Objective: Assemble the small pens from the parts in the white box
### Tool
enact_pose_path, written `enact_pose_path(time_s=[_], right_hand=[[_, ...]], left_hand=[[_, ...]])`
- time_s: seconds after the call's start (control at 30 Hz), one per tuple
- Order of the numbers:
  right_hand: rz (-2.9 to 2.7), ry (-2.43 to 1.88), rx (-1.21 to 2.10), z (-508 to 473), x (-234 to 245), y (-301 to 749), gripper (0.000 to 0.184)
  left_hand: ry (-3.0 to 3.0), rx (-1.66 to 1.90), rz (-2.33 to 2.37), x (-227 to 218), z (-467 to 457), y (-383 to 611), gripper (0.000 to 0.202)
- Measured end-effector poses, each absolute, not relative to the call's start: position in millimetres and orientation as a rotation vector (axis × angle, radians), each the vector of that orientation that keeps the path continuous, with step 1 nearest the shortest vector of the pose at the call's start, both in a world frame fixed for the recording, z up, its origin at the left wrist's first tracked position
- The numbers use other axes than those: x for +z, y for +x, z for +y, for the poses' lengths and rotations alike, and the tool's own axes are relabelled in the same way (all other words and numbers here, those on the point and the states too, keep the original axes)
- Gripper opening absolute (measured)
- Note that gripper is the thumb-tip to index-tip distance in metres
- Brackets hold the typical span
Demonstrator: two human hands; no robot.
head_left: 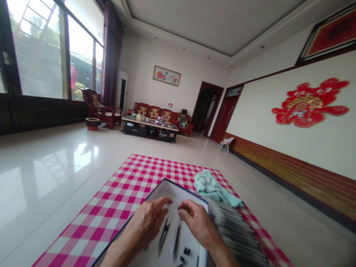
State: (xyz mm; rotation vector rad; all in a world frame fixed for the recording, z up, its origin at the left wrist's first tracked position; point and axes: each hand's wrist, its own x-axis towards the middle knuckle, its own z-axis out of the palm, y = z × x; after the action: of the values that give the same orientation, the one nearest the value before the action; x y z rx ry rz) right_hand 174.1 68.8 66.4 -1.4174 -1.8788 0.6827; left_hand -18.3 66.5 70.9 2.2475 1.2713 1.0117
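Both hands are over a shallow white box with a dark blue rim (185,189). My left hand (148,218) is at the left, its thumb and forefinger apart with nothing visible between them. My right hand (196,222) pinches a small black piece (178,208) between thumb and forefinger; most of it is hidden. Under the hands lie thin black pen-like sticks (177,241), with more slim black sticks (164,237) to their left. Several small black caps or blocks (187,251) lie near the box's lower right. Something clear, perhaps plastic, shows faintly between the hands.
A blurred pile of dark sticks in clear wrapping (236,230) lies right of the box. Behind it is a crumpled mint-green cloth (214,187). All rest on a pink-and-white checked cloth (111,200). Farther off stand a low table (150,124) and a wooden sofa (144,107).
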Motion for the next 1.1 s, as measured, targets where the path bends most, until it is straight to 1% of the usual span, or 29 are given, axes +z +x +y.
enact_pose_path(time_s=[0.07, 0.1, 0.23, 0.43, 0.8, 1.1], right_hand=[[-1.584, -1.224, 0.953, 69, 71, 171, 0.019], [-1.475, -1.171, 1.036, 68, 71, 169, 0.021], [-1.268, -1.073, 1.157, 65, 61, 162, 0.026], [-1.279, -1.072, 1.143, 61, 56, 156, 0.028], [-1.399, -1.044, 1.083, 54, 67, 150, 0.02], [-1.502, -1.021, 1.004, 54, 62, 149, 0.02]], left_hand=[[2.257, 1.019, 1.276, 73, 65, -18, 0.029], [2.262, 1.011, 1.29, 74, 64, -18, 0.028], [2.275, 0.987, 1.266, 79, 61, -18, 0.022], [2.253, 0.988, 1.192, 75, 63, -16, 0.021], [2.255, 0.98, 1.161, 71, 64, -14, 0.019], [2.25, 0.965, 1.189, 68, 65, -15, 0.016]])
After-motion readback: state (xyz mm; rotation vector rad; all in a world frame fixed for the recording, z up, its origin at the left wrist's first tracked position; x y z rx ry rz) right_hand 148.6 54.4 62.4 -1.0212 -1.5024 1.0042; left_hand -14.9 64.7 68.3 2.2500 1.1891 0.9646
